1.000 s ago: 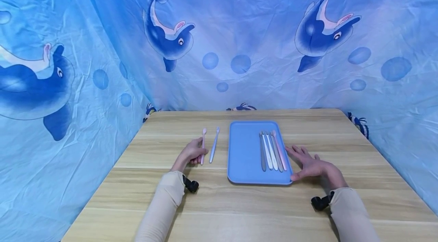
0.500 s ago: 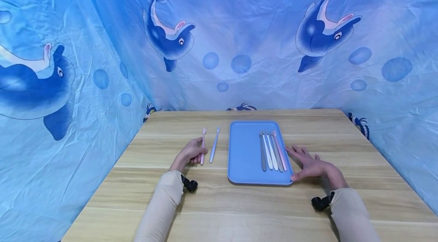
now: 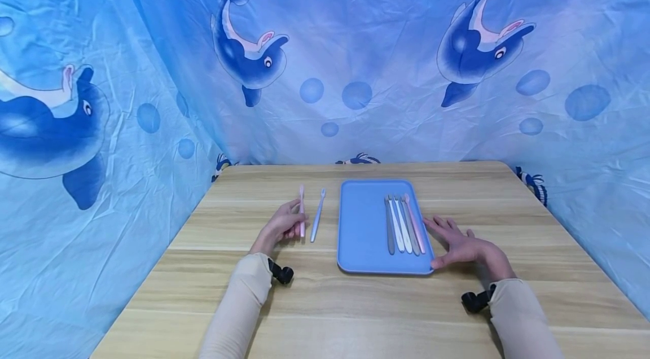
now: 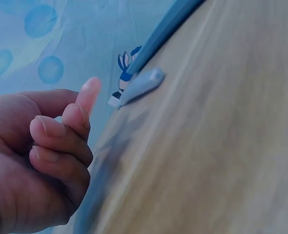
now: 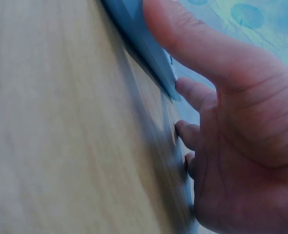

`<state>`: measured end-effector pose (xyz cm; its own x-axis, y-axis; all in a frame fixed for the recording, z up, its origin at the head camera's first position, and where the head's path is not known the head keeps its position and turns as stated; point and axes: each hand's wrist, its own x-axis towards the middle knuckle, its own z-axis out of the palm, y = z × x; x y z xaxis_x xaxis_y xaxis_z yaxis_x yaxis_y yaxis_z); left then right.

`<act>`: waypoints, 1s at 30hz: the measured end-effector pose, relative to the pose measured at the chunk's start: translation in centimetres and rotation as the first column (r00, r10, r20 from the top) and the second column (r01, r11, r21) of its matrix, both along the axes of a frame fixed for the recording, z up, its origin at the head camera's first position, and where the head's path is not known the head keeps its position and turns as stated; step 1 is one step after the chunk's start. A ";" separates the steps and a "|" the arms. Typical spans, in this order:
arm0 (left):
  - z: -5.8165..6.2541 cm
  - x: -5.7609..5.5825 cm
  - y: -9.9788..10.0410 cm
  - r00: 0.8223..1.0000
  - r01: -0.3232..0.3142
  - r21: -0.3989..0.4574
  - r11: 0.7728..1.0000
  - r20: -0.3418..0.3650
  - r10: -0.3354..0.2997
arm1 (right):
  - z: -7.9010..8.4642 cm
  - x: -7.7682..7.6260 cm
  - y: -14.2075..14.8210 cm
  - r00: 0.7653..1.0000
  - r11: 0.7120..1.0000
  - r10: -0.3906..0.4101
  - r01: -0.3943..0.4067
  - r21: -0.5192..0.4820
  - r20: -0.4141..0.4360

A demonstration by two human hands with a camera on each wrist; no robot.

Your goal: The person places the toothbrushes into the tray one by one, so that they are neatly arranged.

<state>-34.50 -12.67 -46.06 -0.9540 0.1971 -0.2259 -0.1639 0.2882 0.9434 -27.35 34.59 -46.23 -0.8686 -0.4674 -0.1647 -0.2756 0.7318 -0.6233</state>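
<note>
My left hand (image 3: 284, 223) pinches a pink toothbrush (image 3: 302, 209) over the left part of the table, its head pointing away from me. In the left wrist view the handle end of that toothbrush (image 4: 89, 93) sticks out past the curled fingers. Just right of it a light blue toothbrush (image 3: 317, 218) lies on the wood. On the blue tray (image 3: 363, 229), several grey, white and pink toothbrushes (image 3: 403, 226) lie side by side toward the right. My right hand (image 3: 459, 246) has its fingers spread at the tray's right edge, thumb at the near right corner.
The wooden table (image 3: 345, 314) carries the tray near its middle. A blue curtain with dolphins (image 3: 330, 37) hangs behind the table and along its left side. A black wrist camera (image 3: 281, 273) sits on the left wrist, another camera (image 3: 475, 301) on the right.
The left hand has raised the pink toothbrush slightly, so it sits a little farther up in the head view. The right hand and the tray have stayed put.
</note>
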 end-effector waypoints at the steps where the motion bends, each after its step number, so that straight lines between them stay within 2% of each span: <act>1: 0.1 0.0 0.1 1.000 -0.003 0.005 1.000 0.000 0.003 | 0.0 0.0 0.0 1.000 1.000 0.000 0.000 0.000 0.000; 8: 0.9 0.1 0.3 1.000 -0.015 0.060 0.998 0.008 0.014 | -0.2 0.0 0.1 1.000 1.000 0.006 -0.006 0.001 -0.001; 12: 1.3 0.2 0.4 1.000 -0.016 0.084 0.996 -0.009 0.017 | -0.2 -0.1 0.1 1.000 1.000 0.006 -0.006 0.003 -0.004; 15: 1.6 0.2 0.7 0.999 0.007 0.106 0.994 -0.036 -0.004 | -0.2 -0.1 0.1 1.000 1.000 0.006 -0.006 0.004 -0.006; 24: 3.3 0.8 2.3 0.998 0.038 0.064 0.997 -0.051 -0.035 | -0.2 -0.1 0.2 1.000 1.000 0.003 -0.003 0.001 0.001; 30: 3.8 1.1 3.0 0.997 0.051 0.069 0.996 -0.057 -0.048 | -0.3 -0.3 0.1 1.000 1.000 -0.001 0.001 0.002 0.011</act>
